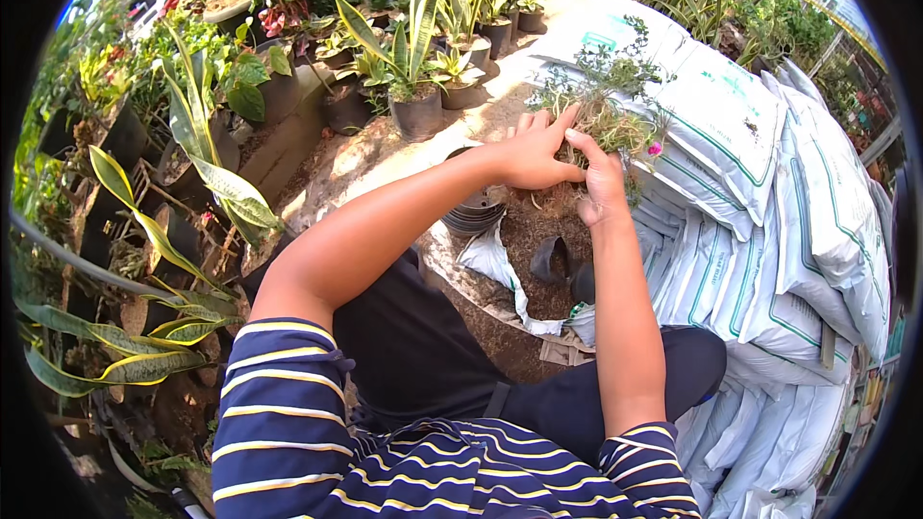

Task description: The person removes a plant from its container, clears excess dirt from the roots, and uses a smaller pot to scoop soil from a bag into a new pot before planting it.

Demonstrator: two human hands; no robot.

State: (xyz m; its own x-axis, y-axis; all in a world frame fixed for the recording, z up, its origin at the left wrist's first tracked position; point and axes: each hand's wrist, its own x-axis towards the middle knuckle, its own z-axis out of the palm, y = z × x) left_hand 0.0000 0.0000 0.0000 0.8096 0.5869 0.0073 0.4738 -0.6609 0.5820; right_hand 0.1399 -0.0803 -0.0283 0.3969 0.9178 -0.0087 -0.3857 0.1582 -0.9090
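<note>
Both my hands are raised in front of me, close together around a leafy plant (620,120) with dry, tangled stems and a small pink flower. My left hand (540,156) is closed at the plant's lower left, its fingers partly hidden in the stems. My right hand (602,185) is closed on the base of the same plant from the near side. Below the hands is dark loose soil (527,300) by an opened white sack (492,258). A small black pot (550,259) lies on that soil, and a second black pot (583,283) is partly behind my right forearm.
A stack of black pots (473,217) stands under my left forearm. White sacks with green lines (711,125) are piled high on the right. Potted snake plants (416,115) stand at the back, with more along the left (207,183). A grey hose (77,259) crosses the left side.
</note>
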